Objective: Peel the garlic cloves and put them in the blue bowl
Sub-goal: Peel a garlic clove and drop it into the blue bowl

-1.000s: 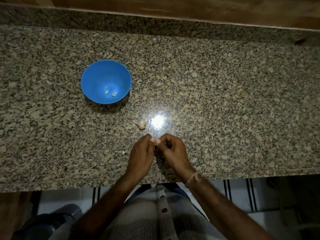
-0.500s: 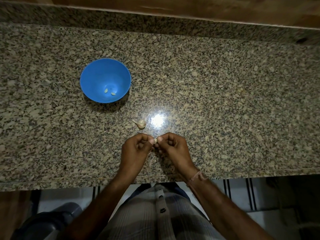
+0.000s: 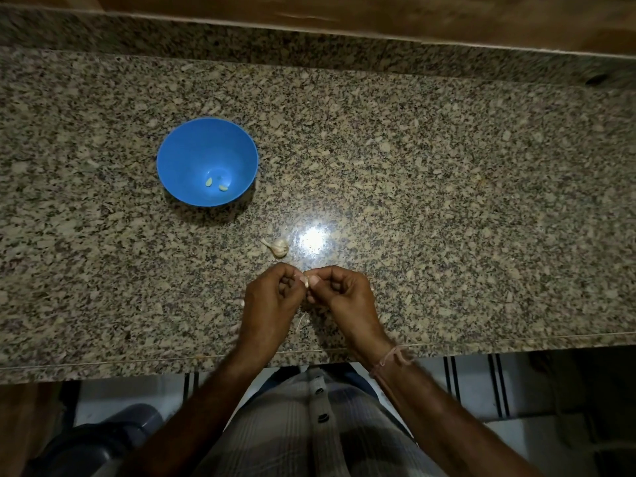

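Relative to one second earlier, both hands have rolled outward so that the curled fingers face up; the bowl and the loose garlic have kept their positions. Over the near part of the granite tabletop (image 3: 447,201), the left hand (image 3: 272,304) and the right hand (image 3: 346,297) meet thumb to thumb. Their fingers are curled, and they pinch one small garlic clove (image 3: 310,280) between them. The clove is mostly hidden. A thin strand of skin (image 3: 300,321) lies on the stone between the wrists. Just beyond the hands rests a partial garlic bulb (image 3: 277,247), beside a bright light reflection (image 3: 313,237). Farther back and to the left stands the blue bowl (image 3: 179,146) — upright, with two peeled cloves (image 3: 209,182) lying apart on its floor.
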